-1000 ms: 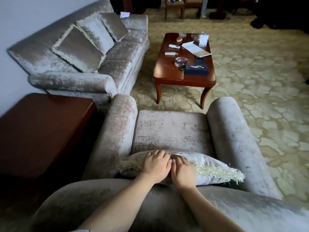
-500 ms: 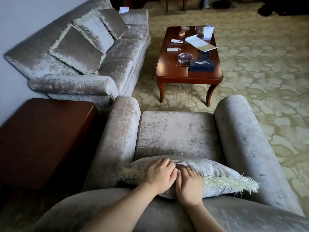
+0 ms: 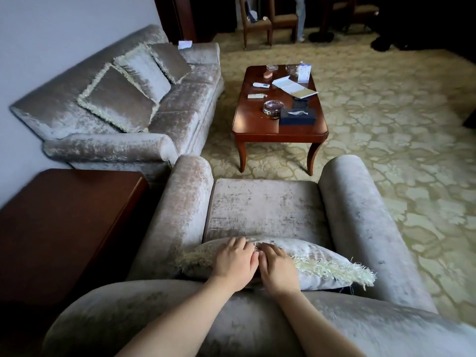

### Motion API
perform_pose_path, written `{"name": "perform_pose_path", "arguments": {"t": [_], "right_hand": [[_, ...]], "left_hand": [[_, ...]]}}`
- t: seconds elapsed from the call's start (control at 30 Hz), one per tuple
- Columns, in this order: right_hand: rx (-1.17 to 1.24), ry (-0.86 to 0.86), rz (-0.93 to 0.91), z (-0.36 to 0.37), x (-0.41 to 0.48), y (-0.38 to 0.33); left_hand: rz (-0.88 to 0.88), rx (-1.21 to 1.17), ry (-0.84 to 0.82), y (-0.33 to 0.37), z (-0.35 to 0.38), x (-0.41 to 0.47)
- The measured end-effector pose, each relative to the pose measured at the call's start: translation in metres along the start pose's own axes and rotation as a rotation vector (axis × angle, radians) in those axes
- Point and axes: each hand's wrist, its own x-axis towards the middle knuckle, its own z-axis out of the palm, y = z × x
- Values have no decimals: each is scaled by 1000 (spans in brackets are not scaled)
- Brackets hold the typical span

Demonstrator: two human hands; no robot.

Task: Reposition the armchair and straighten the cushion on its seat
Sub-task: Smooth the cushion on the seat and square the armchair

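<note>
A dark wooden side cabinet [image 3: 64,228] stands at the far left, with a velvet sofa [image 3: 180,104] behind it. Just right of the cabinet sits the armchair [image 3: 265,204]. The fringed cushion [image 3: 322,258] leans at the back of its seat. The left hand [image 3: 233,264] and right hand [image 3: 278,269] lie side by side on the cushion's top edge, fingers curled over it, pressing rather than clenched. Beyond the seat, a bench [image 3: 257,124] carries papers and an ashtray [image 3: 273,108].
</note>
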Motion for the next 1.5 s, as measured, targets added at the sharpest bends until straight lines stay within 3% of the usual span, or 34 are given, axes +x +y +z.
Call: {"name": "perform_pose_path", "arguments": {"t": [0.33,0.5,0.83,0.97,1.17,1.37,1.5], "right_hand": [[29,60,23,4,10,5],[25,23,36,2,10,11],[22,-31,102,-17,-11,12],[-13,-52,76,-21,-22,14],[-156,-80,62,-34,-37,15],[-234,-48,31,-49,-64,11],[-248,-56,129,-55,-99,6]], "left_hand": [[237,-27,7,-13,6,36],[240,-119,21,-11,16,41],[84,54,-125,0,21,29],[-22,52,-52,10,20,16],[-98,145,-73,38,11,-19],[-157,-6,-101,49,9,-56],[-99,-87,-291,52,10,-85]]}}
